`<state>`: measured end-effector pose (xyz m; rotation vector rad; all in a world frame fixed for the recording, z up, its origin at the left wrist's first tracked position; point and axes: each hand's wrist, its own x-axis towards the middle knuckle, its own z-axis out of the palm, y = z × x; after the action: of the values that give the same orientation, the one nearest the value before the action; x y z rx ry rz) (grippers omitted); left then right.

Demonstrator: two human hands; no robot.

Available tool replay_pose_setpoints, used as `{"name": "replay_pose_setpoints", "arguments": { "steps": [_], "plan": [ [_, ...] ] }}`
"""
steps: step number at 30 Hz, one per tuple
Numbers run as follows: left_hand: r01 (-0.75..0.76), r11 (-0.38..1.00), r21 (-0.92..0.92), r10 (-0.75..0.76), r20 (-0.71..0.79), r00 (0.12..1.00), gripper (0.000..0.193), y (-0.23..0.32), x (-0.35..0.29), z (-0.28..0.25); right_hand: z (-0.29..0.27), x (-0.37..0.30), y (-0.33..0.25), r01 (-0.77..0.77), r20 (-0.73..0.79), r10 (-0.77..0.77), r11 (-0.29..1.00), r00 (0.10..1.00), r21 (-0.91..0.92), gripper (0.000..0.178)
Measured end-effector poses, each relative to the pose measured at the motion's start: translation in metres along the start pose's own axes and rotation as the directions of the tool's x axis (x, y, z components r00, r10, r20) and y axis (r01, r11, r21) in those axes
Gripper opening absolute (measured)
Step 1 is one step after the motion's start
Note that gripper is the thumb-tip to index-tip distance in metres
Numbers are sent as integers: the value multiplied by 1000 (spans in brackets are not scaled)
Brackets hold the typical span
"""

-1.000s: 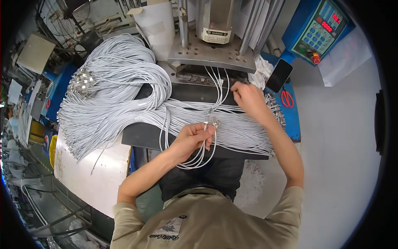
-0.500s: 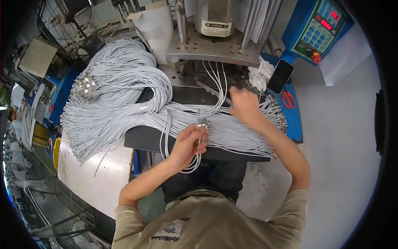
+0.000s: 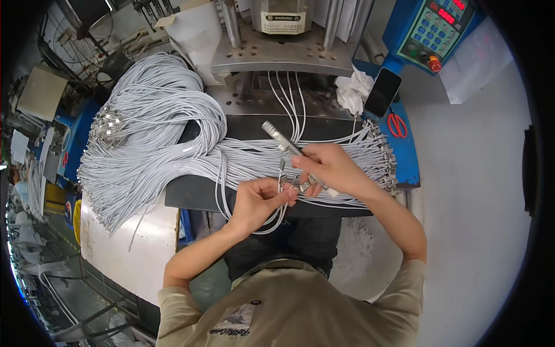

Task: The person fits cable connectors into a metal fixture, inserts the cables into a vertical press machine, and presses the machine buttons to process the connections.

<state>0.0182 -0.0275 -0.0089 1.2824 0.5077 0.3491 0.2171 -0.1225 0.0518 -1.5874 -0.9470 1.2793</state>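
Your left hand [image 3: 253, 202] grasps few white cables [image 3: 280, 219] by metal-tipped ends [image 3: 304, 186]; your right hand [image 3: 330, 169] grips metal bar [image 3: 278, 136], fingertips near those ends: handwork unfinished. Beyond, white cable bundle [image 3: 191, 166] spans counter [image 3: 188, 196], many ends already bearing connectors [image 3: 386, 157]. Farther, several strands [image 3: 290, 99] reach under press plate [image 3: 277, 53]; their stage unclear.

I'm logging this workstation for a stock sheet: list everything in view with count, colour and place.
metal bar: one, silver, centre
held cable ends: a few, silver, centre
cables: too many to count, pale grey, left and centre
bench: one, black, beneath them
press: one, grey, top centre
control box: one, blue, top right
phone: one, black, right of press
rag: one, white, left of phone
scissors: one pair, red, below phone
tabletop: one, white, lower left
other clutter: uncounted, mixed colours, background
left hand: one, pinching held cable ends
right hand: one, gripping metal bar
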Motion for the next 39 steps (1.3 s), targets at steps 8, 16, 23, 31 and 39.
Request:
{"name": "replay_pose_setpoints", "arguments": {
  "steps": [8, 16, 23, 31, 39],
  "plan": [
    [-70, 996, -50, 64, -119, 991, 9, -8, -2, 5, 12, 5, 18, -37, -50, 44, 989, 998, 141, 35],
    [0, 1000, 2, 0, -92, 996, 13, -1, 1, -5, 7, 2, 18, 66, -49, -67, 998, 997, -18, 36],
    [5, 982, 188, -8, 15, 1000, 17, 13, 5, -9, 6, 1, 9, 11, 22, -7, 982, 1000, -191, 42],
    [126, 991, 48, -127, 32, 991, 20, 17, 3, -7, 10, 0, 17, 44, 83, -57, 987, 995, 153, 34],
    [104, 994, -14, -103, 73, 992, 31, 15, 3, -13, 14, -10, 12, -4, 61, -3, 993, 998, 117, 55]
  ]
}}
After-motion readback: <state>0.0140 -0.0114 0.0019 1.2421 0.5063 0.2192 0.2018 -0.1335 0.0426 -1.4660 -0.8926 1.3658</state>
